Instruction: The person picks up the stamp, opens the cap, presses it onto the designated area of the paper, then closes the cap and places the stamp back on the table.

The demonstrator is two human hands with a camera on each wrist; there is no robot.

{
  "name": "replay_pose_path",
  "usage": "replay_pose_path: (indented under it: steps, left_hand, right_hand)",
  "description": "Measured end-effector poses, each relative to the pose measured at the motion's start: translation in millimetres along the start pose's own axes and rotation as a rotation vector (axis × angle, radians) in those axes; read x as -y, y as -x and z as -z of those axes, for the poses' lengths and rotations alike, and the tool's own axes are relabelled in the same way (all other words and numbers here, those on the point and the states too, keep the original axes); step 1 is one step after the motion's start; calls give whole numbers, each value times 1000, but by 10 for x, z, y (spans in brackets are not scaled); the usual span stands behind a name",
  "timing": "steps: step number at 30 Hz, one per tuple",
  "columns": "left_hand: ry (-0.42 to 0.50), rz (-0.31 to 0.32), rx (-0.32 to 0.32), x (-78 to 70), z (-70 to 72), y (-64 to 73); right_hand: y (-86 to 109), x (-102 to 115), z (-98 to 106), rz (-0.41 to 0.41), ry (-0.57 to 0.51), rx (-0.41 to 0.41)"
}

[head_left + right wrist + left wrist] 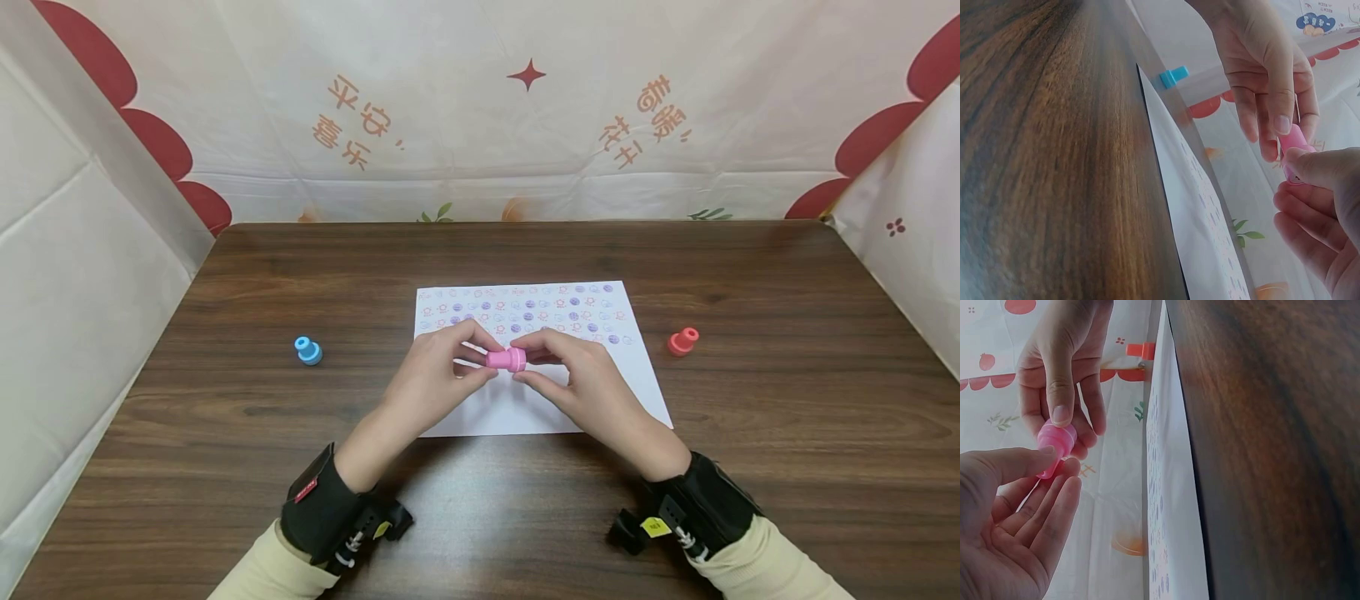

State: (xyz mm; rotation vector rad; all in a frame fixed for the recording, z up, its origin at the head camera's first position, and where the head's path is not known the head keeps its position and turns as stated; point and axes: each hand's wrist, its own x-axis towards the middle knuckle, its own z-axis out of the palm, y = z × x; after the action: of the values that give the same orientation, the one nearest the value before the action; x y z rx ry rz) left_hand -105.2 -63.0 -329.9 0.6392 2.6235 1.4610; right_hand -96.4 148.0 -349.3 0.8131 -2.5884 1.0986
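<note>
Held a pink stamp [507,360] sideways above the middle of a white sheet [525,412]. Pinched the slim end between thumb and fingers of the left hand [431,367]; grasped the broad end likewise in the right hand [585,375]. Had rows of small red and purple prints across the sheet's far half. Had a blue stamp [308,351] upright on the dark wood tabletop [187,400], well apart to the left, and a red stamp [683,342] upright near the sheet's right edge. Wore black straps [322,500] over pale sleeves [277,571]. Faced a white cloth [480,125] with red scallops and orange lettering.
</note>
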Motion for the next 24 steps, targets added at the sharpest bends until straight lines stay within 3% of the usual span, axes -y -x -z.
replay_pose_path:
  steps: [20, 24]
  left_hand:
    - [-37, -25, -33, 18, 20, 14]
    - [-67, 21, -64, 30, 98, 32]
  right_hand:
    - [-4, 1, 12, -6, 6, -1]
    - [16, -53, 77, -28, 18, -27]
